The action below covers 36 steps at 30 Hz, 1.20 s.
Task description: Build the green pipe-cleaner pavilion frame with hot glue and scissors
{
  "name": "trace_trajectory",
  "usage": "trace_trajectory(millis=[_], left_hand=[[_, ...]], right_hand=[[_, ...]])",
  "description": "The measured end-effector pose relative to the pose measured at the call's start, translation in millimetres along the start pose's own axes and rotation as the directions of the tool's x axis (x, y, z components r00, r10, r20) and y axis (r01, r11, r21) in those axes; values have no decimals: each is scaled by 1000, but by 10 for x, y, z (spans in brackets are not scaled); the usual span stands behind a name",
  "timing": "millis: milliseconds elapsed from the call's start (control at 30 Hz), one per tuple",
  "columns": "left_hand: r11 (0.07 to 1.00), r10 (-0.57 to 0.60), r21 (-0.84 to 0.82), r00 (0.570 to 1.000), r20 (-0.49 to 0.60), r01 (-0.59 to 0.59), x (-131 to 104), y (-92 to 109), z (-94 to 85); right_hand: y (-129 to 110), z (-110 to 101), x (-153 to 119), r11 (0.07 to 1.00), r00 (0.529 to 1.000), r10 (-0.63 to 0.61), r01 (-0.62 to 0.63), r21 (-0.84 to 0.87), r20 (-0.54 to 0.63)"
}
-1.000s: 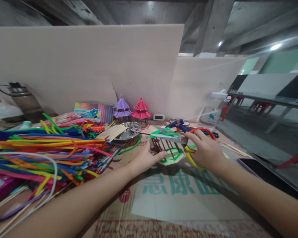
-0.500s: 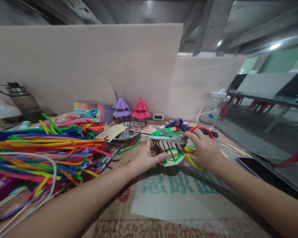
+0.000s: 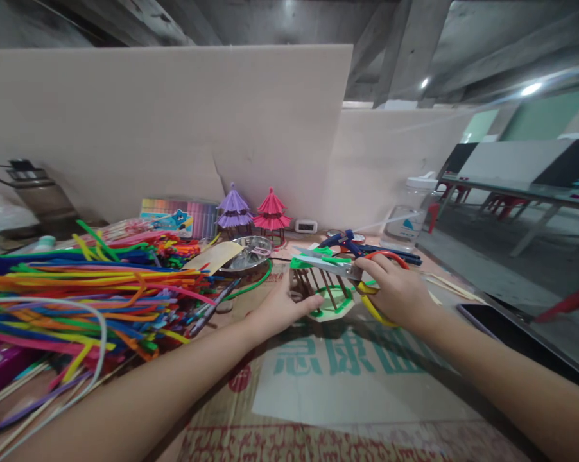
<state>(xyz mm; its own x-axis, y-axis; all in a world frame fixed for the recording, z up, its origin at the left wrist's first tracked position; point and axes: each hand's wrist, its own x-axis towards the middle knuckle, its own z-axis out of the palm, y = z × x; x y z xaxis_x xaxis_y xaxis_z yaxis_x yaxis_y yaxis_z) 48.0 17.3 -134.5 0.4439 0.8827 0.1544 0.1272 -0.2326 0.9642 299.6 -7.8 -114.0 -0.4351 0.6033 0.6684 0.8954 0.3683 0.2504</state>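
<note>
My left hand grips the left side of a small craft frame, which has brown posts between a green-edged pale base and a green top. My right hand holds scissors with red and yellow handles. Their blades point left across the frame's green top and are slightly parted. Behind my hands, a blue glue gun lies on the table.
Colourful pipe cleaners cover the left side. At the back are a purple pavilion, a red pavilion, a metal dish and a clear bottle. A phone lies right.
The scissor blades have come closer together over the frame's green top. My left hand still grips the frame. The whole view has shifted slightly.
</note>
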Motion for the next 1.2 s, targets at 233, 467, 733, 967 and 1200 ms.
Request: trace_trajectory(millis=[233, 467, 733, 967, 1200], left_hand=[[974, 59, 222, 992, -116, -32, 26, 52, -77], [966, 110, 242, 991, -81, -88, 25, -10, -90], [953, 132, 289, 986, -105, -96, 20, 30, -76], [983, 93, 168, 986, -136, -69, 43, 8, -75], [940, 135, 329, 982, -130, -86, 71, -14, -140]], right_hand=[[-10, 19, 52, 984, 988, 103, -118, 135, 113], [-17, 19, 46, 996, 994, 73, -76, 38, 78], [18, 12, 13, 997, 999, 39, -41, 64, 28], [-3, -34, 90, 971, 982, 162, -175, 164, 92], [267, 42, 121, 864, 860, 361, -454, 219, 360]])
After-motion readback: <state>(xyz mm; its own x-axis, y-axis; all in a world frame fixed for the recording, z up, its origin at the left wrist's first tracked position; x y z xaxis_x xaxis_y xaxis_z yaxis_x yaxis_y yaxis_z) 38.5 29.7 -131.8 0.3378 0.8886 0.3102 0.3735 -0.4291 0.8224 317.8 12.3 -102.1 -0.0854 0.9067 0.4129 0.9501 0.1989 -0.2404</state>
